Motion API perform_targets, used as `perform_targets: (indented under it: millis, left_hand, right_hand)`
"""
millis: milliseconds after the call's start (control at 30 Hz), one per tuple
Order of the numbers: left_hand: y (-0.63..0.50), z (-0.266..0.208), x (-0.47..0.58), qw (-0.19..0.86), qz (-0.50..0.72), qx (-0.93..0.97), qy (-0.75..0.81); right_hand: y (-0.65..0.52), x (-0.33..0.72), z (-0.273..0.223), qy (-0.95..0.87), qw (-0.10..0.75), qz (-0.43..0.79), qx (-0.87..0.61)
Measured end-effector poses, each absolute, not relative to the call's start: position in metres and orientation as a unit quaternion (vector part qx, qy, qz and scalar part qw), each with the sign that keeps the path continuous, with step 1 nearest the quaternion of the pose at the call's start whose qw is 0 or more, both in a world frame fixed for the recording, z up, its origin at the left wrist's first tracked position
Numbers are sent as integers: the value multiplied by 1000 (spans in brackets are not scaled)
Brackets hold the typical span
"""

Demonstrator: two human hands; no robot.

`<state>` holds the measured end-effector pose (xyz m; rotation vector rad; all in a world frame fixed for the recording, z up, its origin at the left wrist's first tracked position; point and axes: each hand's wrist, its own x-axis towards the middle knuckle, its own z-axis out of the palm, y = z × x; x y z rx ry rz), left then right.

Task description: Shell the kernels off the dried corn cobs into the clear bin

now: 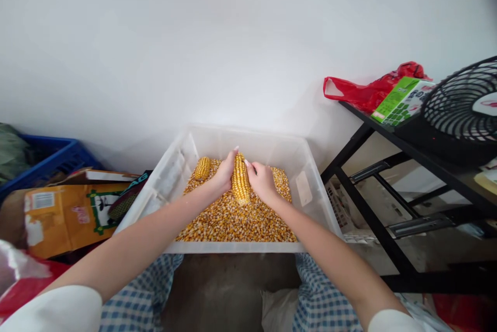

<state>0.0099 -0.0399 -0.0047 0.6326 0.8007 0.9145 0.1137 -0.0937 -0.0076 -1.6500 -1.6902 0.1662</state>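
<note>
A yellow corn cob (240,182) with its kernels on points away from me, held over the loose kernels (236,223) in a translucent plastic tub (240,247). My left hand (226,170) is closed around the cob's left side, its thumb along the top. From the right, my right hand (262,181) presses its thumb against the cob, with the other fingers curled. A small dark spot shows between that thumb and the fingers; I cannot make out what it is. Another corn cob (202,168) lies on the kernels at the back left, and a third cob (278,182) is partly hidden behind my right hand.
At the right, a black metal-framed table (411,145) carries a red plastic bag (361,95), a green-and-white box (402,101) and a black fan (466,104). On the left are an orange package (66,218) and a blue crate (70,153). A white wall rises behind the tub.
</note>
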Motion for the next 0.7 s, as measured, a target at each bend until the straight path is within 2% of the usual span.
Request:
perform_targets:
  millis: [367, 700]
  left_hand:
    - [-43, -7, 14, 775, 415, 223, 422]
    - [-28, -16, 1, 763, 386, 310, 415]
  right_hand:
    - [-81, 116, -21, -660, 291, -23, -692]
    - [-76, 140, -15, -715, 327, 89, -611]
